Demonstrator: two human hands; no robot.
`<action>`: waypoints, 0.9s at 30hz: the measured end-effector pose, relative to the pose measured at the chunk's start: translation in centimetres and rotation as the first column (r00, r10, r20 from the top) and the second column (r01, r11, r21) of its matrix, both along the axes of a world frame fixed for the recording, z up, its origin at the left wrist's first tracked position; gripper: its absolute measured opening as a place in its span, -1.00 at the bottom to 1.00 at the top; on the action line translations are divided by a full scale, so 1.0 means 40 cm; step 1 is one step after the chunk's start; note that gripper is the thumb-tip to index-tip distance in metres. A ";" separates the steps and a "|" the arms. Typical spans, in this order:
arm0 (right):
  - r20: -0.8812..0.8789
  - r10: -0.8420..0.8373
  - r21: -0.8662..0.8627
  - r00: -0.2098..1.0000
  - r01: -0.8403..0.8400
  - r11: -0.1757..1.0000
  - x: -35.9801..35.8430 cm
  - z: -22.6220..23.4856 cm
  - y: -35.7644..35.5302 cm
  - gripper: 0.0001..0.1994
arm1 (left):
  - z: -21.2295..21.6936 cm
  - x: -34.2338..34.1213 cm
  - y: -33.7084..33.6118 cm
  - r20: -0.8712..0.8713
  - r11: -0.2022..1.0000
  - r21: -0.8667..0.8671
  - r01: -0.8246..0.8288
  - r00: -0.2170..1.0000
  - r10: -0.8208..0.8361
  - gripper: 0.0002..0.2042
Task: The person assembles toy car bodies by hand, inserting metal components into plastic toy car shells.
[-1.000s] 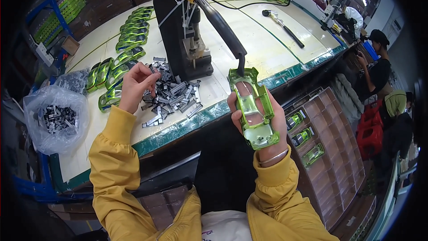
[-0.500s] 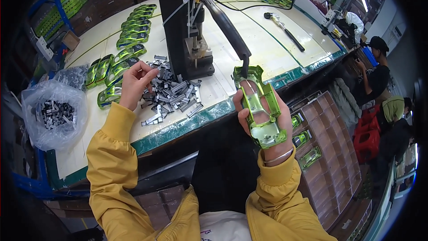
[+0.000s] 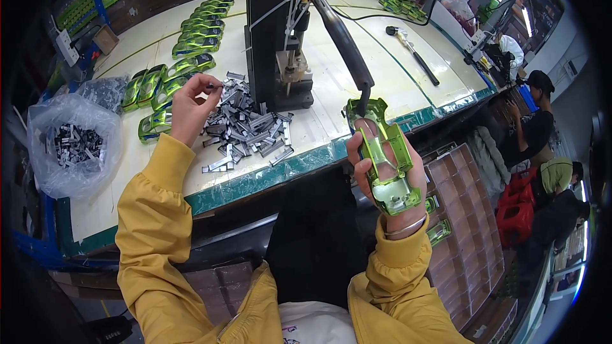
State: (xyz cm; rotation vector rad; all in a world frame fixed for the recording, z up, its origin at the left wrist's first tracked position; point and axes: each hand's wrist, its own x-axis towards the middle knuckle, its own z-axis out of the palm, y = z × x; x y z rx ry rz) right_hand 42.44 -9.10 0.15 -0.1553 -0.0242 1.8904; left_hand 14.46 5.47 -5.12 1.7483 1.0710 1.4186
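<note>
In my right hand is a shiny green toy car body, its hollow underside turned up and my fingers wrapped round its sides. The tip of a black lever handle reaches down to the car body's far end. My left hand hovers at the left edge of a pile of small silver-grey metal clips, thumb and fingers pinched together. Something small and dark shows at those fingertips, too small to name. Behind the pile stands a black bench press.
Several green car bodies line the table's left side. A clear plastic bag of metal parts lies front left. A black-handled tool rests far right. Below right is a brown compartment tray. A person in black sits beyond.
My left hand has risen slightly, its fingertips now pinched above the pile's edge. The view has shifted a little; my right hand still holds the car body near the lever tip.
</note>
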 end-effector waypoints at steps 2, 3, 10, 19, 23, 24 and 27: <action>0.030 -0.014 0.023 0.999 0.013 1.000 0.002 -0.004 0.003 -0.64 | 0.001 -0.008 0.001 -0.054 1.000 0.002 0.026 0.998 -0.025 -0.85; 0.033 -0.014 0.020 0.999 0.013 1.000 0.001 -0.004 0.003 -0.64 | 0.003 -0.004 -0.002 -0.051 1.000 -0.001 0.025 0.998 -0.025 -0.85; 0.111 -0.061 0.035 0.992 0.057 0.998 -0.004 0.004 0.001 -0.64 | 0.010 0.008 -0.005 0.029 0.995 0.086 0.056 0.998 -0.059 -0.82; 0.129 -0.070 0.053 0.989 0.063 0.997 -0.007 0.007 -0.001 -0.62 | -0.013 -0.018 0.015 -0.125 0.993 0.100 -0.062 0.989 0.075 -0.88; 0.136 -0.060 0.066 0.989 0.051 0.996 -0.008 0.004 0.001 -0.62 | 0.002 0.000 0.003 0.049 0.992 0.120 -0.031 0.998 0.026 -0.78; 0.138 -0.060 0.066 0.989 0.051 0.996 -0.007 0.004 0.001 -0.62 | 0.008 0.004 -0.002 0.076 0.992 0.122 -0.020 0.997 0.011 -0.73; 0.206 -0.080 0.094 0.975 0.062 0.994 -0.006 0.006 -0.001 -0.61 | 0.004 -0.007 0.009 -0.069 0.990 0.141 -0.016 0.997 0.026 -0.67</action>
